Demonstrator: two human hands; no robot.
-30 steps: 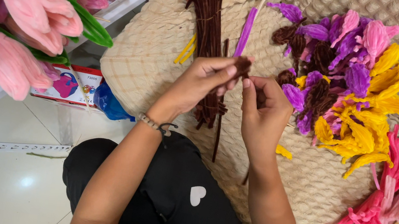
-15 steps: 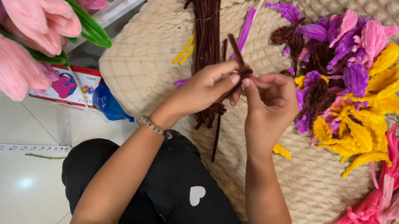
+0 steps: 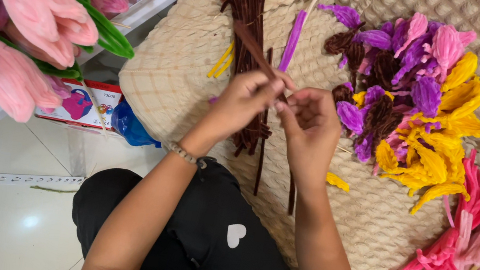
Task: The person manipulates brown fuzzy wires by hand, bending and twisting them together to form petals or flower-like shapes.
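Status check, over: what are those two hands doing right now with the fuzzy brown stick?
Left hand and right hand both pinch one brown pipe cleaner. It sticks up tilted over the brown bundle. Nothing between them.

We pinch a brown pipe cleaner [image 3: 253, 46] between both hands over a beige mat [image 3: 172, 79]. Our left hand [image 3: 246, 97] grips it low, our right hand [image 3: 308, 126] touches it just beside, fingertips meeting. The stem tilts up and away to the far left. A brown bundle [image 3: 251, 2] lies on the mat beyond our hands, with a purple stem [image 3: 294, 37] beside it. To the right sit a heap of purple, pink and yellow petals [image 3: 417, 112] and pink stems [image 3: 472, 249]. Pink tulips [image 3: 32, 25] fill the left.
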